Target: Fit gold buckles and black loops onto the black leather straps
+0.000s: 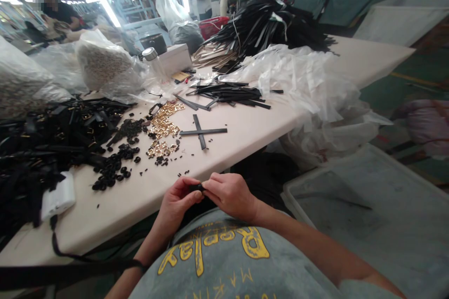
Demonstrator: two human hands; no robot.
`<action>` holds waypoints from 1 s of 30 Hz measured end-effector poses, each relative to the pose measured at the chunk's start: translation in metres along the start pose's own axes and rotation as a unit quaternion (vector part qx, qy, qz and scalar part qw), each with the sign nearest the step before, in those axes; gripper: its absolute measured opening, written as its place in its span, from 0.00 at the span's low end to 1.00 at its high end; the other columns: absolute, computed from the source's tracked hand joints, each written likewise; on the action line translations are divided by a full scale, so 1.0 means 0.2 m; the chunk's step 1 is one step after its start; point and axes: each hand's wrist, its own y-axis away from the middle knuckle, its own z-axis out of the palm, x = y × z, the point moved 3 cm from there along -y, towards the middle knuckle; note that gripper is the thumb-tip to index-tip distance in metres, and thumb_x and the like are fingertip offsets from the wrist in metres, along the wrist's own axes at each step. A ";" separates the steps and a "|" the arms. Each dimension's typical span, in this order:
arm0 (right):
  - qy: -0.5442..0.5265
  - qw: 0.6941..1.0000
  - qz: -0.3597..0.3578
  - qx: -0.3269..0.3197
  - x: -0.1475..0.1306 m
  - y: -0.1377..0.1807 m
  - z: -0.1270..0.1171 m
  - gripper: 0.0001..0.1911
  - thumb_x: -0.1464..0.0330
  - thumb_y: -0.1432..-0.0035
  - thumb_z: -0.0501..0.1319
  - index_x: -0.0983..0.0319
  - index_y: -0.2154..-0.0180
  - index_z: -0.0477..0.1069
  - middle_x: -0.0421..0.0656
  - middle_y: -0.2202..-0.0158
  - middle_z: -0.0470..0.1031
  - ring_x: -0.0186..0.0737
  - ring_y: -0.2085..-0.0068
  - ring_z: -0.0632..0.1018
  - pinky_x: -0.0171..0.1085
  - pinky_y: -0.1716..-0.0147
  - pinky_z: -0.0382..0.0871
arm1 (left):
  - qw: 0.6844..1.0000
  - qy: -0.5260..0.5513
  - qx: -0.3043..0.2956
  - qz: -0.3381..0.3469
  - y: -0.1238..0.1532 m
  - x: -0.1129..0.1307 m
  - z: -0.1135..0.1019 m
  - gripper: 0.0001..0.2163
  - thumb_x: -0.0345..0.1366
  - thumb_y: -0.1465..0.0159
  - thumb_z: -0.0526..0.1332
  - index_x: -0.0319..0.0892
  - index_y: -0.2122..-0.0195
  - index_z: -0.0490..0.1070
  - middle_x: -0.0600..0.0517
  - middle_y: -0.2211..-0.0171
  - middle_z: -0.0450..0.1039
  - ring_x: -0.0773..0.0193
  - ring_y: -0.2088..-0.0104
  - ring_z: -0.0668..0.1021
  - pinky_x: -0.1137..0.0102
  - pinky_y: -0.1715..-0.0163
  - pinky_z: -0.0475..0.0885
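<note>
Just past the table's front edge, my left hand (179, 197) pinches a small black piece (197, 187) between thumb and fingers. My right hand (229, 195) meets it there, its fingertips closed on the same piece. The piece is mostly covered by fingers, so its exact kind cannot be made out. On the table ahead, two black straps (213, 131) lie crossed. Left of them are a pile of gold-coloured square rings (163, 124) and a heap of round black parts (117, 168). Tiny black bits are scattered nearby.
Black straps with buckles (52, 145) are heaped at the left, beside a white power bank (59, 198) with a cable. Loose black strips (228, 93) and a large bundle (266, 25) lie farther back. Plastic bags (294, 67) hang over the right edge, above a bin (365, 215).
</note>
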 end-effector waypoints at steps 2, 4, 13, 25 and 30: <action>-0.047 0.999 0.013 0.007 0.00 0.01 0.01 0.13 0.66 0.33 0.54 0.62 0.69 0.71 0.40 0.73 0.72 0.33 0.72 0.72 0.33 0.72 0.58 | 0.999 -0.032 -0.013 0.016 0.00 0.01 0.00 0.13 0.34 0.50 0.73 0.41 0.65 0.75 0.56 0.76 0.77 0.71 0.75 0.76 0.77 0.72 0.72; -0.112 0.993 0.045 0.008 0.01 0.02 0.03 0.09 0.65 0.35 0.56 0.62 0.62 0.72 0.41 0.71 0.74 0.34 0.71 0.74 0.32 0.71 0.62 | 0.999 -0.045 -0.013 0.017 0.00 0.01 0.00 0.12 0.35 0.49 0.73 0.41 0.65 0.75 0.56 0.76 0.76 0.70 0.75 0.75 0.76 0.72 0.71; -0.212 0.963 0.149 -0.067 0.07 0.06 0.11 0.22 0.62 0.32 0.50 0.64 0.41 0.62 0.41 0.71 0.76 0.35 0.74 0.75 0.32 0.72 0.64 | 0.991 -0.124 -0.040 0.017 -0.03 -0.05 0.04 0.12 0.37 0.50 0.72 0.40 0.70 0.71 0.55 0.75 0.74 0.69 0.74 0.72 0.74 0.73 0.67; -0.179 0.957 0.148 -0.174 0.10 0.01 0.15 0.10 0.66 0.36 0.55 0.61 0.69 0.70 0.41 0.71 0.72 0.35 0.70 0.73 0.32 0.70 0.64 | 0.986 -0.162 -0.050 0.003 -0.05 0.03 -0.13 0.11 0.42 0.41 0.66 0.38 0.68 0.73 0.52 0.76 0.74 0.68 0.74 0.74 0.73 0.71 0.68; -0.185 0.962 0.152 -0.132 0.11 0.01 0.19 0.10 0.69 0.40 0.58 0.59 0.56 0.71 0.42 0.63 0.76 0.37 0.64 0.78 0.33 0.64 0.68 | 0.988 -0.149 -0.036 -0.026 -0.08 -0.01 -0.15 0.13 0.45 0.42 0.66 0.39 0.70 0.71 0.52 0.78 0.73 0.67 0.77 0.73 0.73 0.74 0.67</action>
